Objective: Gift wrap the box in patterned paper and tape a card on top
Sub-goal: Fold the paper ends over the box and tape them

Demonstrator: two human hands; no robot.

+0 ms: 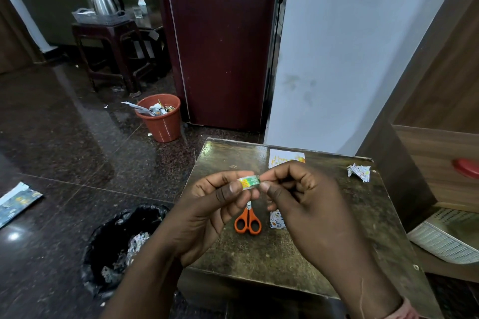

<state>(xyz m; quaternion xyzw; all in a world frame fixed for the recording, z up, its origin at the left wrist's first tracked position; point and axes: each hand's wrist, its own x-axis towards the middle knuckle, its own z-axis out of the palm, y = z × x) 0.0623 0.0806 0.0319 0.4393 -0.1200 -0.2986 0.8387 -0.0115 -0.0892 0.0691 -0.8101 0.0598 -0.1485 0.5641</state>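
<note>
Above a small dark table (298,248), my left hand (207,212) pinches a small roll of tape (250,182) with a green and yellow label between thumb and fingers. My right hand (303,204) pinches at the roll's right end with thumb and forefinger. A white greeting card (286,158) with orange lettering lies at the table's far edge, partly hidden behind my right hand. A piece of white patterned paper (276,220) shows under my right hand; whether it covers the box I cannot tell. Orange-handled scissors (248,221) lie on the table below the roll.
A crumpled scrap of patterned paper (359,172) lies at the table's far right. A black-lined bin (121,243) with paper scraps stands left of the table, an orange bin (160,118) farther back. A sheet of wrapping paper (18,202) lies on the floor at left.
</note>
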